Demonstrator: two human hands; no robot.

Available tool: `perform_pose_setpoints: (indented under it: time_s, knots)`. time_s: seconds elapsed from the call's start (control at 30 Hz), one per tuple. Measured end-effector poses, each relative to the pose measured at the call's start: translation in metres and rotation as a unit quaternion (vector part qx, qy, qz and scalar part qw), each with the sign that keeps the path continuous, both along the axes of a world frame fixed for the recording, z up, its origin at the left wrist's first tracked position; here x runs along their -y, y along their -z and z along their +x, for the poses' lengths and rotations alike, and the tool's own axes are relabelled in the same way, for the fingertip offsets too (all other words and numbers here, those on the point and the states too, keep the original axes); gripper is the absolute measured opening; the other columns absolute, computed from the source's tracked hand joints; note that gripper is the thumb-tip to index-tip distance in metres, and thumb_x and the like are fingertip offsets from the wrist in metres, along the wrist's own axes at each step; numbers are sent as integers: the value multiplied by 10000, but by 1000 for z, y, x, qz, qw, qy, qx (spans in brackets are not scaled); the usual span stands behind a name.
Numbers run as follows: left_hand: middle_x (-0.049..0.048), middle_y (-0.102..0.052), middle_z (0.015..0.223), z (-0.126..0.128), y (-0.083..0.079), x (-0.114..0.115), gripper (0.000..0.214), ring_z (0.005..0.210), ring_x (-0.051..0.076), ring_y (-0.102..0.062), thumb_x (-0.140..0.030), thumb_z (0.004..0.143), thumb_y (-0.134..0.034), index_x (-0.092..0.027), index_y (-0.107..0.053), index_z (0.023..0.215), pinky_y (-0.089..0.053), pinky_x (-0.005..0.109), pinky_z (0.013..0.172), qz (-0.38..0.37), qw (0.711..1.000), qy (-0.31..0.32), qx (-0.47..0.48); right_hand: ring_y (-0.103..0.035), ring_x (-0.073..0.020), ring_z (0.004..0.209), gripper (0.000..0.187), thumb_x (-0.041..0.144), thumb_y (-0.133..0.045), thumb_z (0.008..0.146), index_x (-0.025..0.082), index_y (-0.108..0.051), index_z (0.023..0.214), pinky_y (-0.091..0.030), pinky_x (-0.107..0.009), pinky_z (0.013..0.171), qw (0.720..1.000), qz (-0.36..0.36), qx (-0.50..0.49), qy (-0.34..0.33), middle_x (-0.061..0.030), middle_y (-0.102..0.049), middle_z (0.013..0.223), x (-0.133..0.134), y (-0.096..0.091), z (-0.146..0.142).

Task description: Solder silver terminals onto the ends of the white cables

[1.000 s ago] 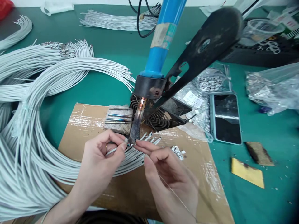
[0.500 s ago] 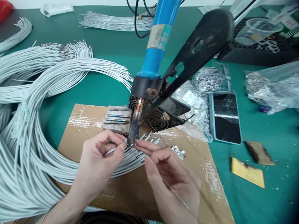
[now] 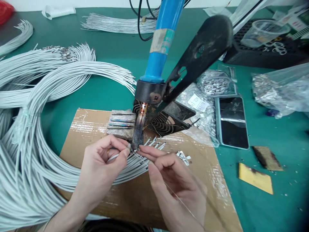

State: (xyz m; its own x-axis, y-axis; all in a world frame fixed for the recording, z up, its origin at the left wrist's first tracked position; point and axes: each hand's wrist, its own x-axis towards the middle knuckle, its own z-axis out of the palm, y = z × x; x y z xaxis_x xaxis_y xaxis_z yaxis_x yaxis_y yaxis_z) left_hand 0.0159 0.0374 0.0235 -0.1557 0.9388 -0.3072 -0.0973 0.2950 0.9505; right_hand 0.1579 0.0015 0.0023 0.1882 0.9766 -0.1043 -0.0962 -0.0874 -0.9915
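"What's in the way on your screen?"

"The blue-handled soldering iron (image 3: 158, 61) slants down through the middle of my view. With its black bracket (image 3: 209, 42), it hides part of the bench (image 3: 108, 48). To the right I have a phone (image 3: 233, 122) beside a bag of metal pieces (image 3: 216, 84); to the left, a thick cable bundle (image 3: 56, 161) curls onto the cardboard sheet (image 3: 135, 199)."

"And the hands?"

"My left hand (image 3: 103, 161) reaches in with thumb and forefinger pinched on a white cable (image 3: 113, 157), whose end sits just beside the iron's tip. My right hand (image 3: 178, 183) faces it, fingers stretched toward the tip, with solder wire (image 3: 177, 197) held narrowly between thumb and fingers. I can't tell whether the tip touches the cable."

"Give me counts."

"One iron, one phone, one cable in the pinch. Two pads at the right: a yellow sponge (image 3: 256, 178) and a scorched brown pad (image 3: 267, 158). The bundled cables overlap too much to count, as do the loose metal tabs (image 3: 183, 158) near my right hand."
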Motion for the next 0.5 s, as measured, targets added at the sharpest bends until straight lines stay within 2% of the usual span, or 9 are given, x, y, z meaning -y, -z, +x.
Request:
perform_pose_setpoints:
  time_s: [0.2,0.33,0.5]
  knots:
    - [-6,-749,777,0,-3,0,162,573,45,-591,-88,714,-825,-160,-699,641,-451,106,536,-8,1000,2,1,-807,-168,1002,212,200,-691,947,241,-626,750,-632,-249,933,1000,-1,6,16,-14,-822,1143,0,-1,1]
    - [2,-762,791,-1,-2,1,153,652,70,-656,-85,716,-824,-163,-712,648,-491,110,597,-6,1000,0,-5,-800,-162,1056,195,167,-685,947,244,-640,773,-622,-229,947,1000,21,14,-14,-4,-821,1146,-1,0,3]
    - [7,-771,793,-1,-1,0,142,657,72,-657,-89,722,-817,-163,-718,652,-490,109,599,-6,1000,1,-11,-809,-191,1017,203,171,-683,943,233,-634,757,-637,-283,935,1000,10,2,5,-37,-822,1136,-1,0,1]
